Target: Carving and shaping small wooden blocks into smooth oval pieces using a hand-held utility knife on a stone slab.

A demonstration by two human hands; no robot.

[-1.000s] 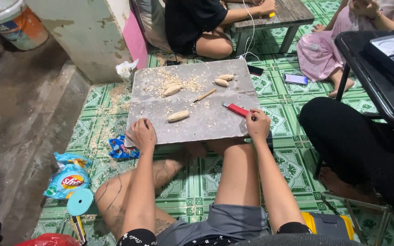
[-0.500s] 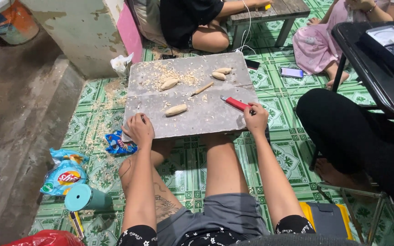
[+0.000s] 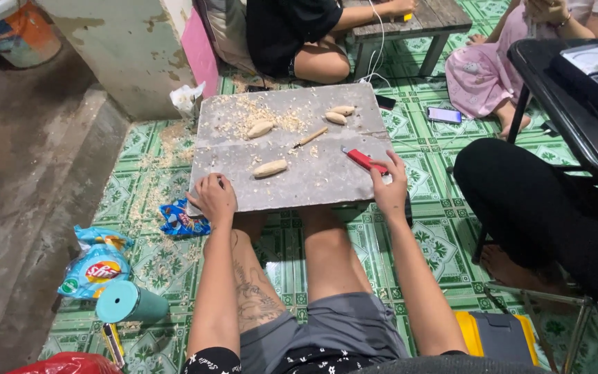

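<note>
Head view, looking down over bare legs stretched out on green patterned floor tiles. Grey slab board resting across the shins, gripped at its near edge by both hands. Left hand curled over the near-left corner, fingers wrapped on the edge, thumb on top. Right hand clamped on the near-right edge, fingers hooked over the rim, just near of the red utility knife and nearly touching it; not pinching the knife, as far as can be told.

Step in hand, judged: steadying or shifting the board. Best done level, both grips even, slow, so loose pieces don't roll off; keep right fingers off the blade end.

Carved wooden piece lying flat mid-board, between the two hands, slightly far of them, closer to the left hand, touching neither. Three more pale pieces farther out: one in the wood shavings at far left, two at far centre-right. Thin stick tool between them, well apart from both hands.

Off the board: blue snack wrapper just under the left corner, teal cup on its side at near left, other people seated far and right
</note>
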